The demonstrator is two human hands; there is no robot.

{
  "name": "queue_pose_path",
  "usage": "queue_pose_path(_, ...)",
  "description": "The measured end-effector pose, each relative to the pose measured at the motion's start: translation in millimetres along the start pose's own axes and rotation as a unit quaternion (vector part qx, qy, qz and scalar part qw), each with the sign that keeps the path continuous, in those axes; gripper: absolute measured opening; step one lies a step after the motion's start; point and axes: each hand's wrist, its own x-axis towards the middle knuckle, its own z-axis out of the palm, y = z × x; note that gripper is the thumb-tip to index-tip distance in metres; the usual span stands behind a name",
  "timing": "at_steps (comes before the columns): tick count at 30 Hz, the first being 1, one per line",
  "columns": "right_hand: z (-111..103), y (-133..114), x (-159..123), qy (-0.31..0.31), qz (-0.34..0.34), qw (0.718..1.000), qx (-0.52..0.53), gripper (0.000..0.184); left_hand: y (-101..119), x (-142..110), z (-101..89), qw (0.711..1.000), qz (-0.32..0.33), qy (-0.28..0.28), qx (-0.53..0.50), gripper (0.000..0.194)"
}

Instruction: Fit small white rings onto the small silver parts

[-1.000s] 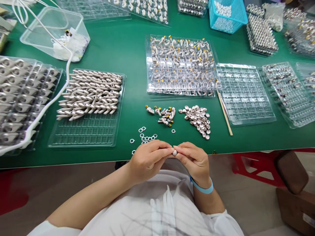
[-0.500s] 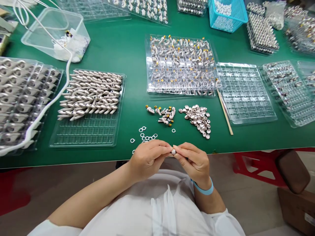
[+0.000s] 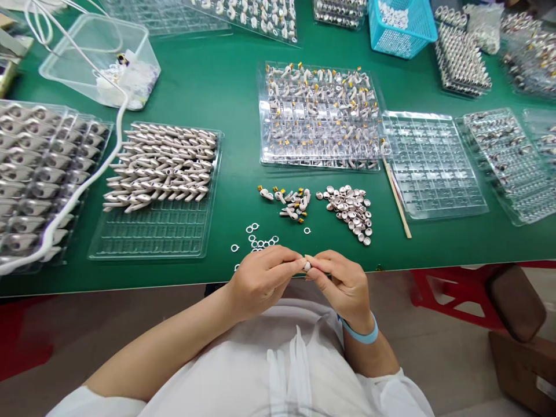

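Note:
Fingertips of my left hand (image 3: 264, 281) and my right hand (image 3: 343, 284) meet at the table's front edge, pinching a small pale earbud piece (image 3: 307, 266) between them. Its rounded end shows; the fingers cover the rest. Just beyond my left hand lie several thin white rings (image 3: 260, 244), with a lone ring (image 3: 307, 230) farther right. Past them is a small heap of pale earbud stems (image 3: 295, 204) with gold-coloured tabs. To its right spreads a pile of shiny round earbud caps (image 3: 351, 211).
A clear tray (image 3: 150, 231) of silvery stem shells lies left, beside a white cable (image 3: 82, 188). Behind stands a tray of tabbed earbud parts (image 3: 321, 110). A wooden stick (image 3: 397, 200) lies by a clear tray (image 3: 436, 168). Farther back are a blue basket (image 3: 402, 43) and a plastic tub (image 3: 65, 72).
Both hands stay pinched on the earbud piece in nearly the same place. The right fingers shift slightly around it; the things on the table have not moved.

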Motion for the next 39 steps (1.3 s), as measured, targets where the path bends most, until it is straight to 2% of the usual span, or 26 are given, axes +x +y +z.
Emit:
queue_pose_path(13, 3.5, -7.0, 1.1, 0.009, -0.067, 0.996, -0.064, 0.028, 1.6, -0.5, -0.9, 1.000, -0.013, 0.009, 0.012, 0.017)
queue_pose_path(23, 8.7, -8.1, 1.4, 0.044, -0.027, 0.998, -0.041, 0.020, 3.3, 0.4, 0.5, 1.000, -0.016, 0.018, 0.019, 0.017)
queue_pose_path(26, 8.0, -12.2, 4.6, 0.045, -0.030, 0.997, -0.054, 0.017, 3.4, 1.5, 0.6, 0.999, -0.025, 0.024, 0.014, 0.024)
queue_pose_path(31, 8.1, -16.6, 6.8, 0.039, -0.043, 0.995, -0.087, 0.017, -0.1, 0.1, 1.4, 1.000, -0.013, -0.001, 0.005, 0.033)
queue_pose_path(39, 13.9, -18.9, 7.5, 0.061, -0.010, 0.993, -0.096, 0.023, -1.9, 3.4, 6.3, 0.999, 0.005, 0.034, 0.026, 0.031)
